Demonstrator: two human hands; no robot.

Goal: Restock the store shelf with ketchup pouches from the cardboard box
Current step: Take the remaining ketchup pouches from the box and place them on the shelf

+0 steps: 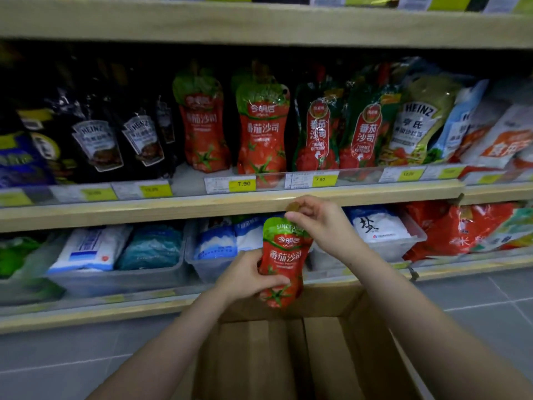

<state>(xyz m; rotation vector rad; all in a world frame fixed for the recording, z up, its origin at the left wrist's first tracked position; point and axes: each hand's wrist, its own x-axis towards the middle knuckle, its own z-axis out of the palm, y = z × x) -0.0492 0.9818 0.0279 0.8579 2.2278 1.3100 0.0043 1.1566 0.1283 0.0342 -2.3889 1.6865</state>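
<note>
A red ketchup pouch (pixel 284 261) with a green top is held upright above the open cardboard box (pixel 291 356), just below the middle shelf's wooden edge (pixel 173 204). My left hand (pixel 245 277) grips its lower body from the left. My right hand (pixel 317 216) pinches its cap at the top. Two matching ketchup pouches (pixel 262 131) (pixel 203 122) stand on the middle shelf behind the 7.90 price tag (pixel 242 183). The inside of the box that shows is bare cardboard.
Dark Heinz sauce pouches (pixel 98 142) stand left of the ketchup, green-and-red ketchup pouches (pixel 337 131) and a Heinz pouch (pixel 415 122) to the right. The lower shelf holds clear bins of salt bags (pixel 121 249). Grey tile floor (pixel 476 307) lies beside the box.
</note>
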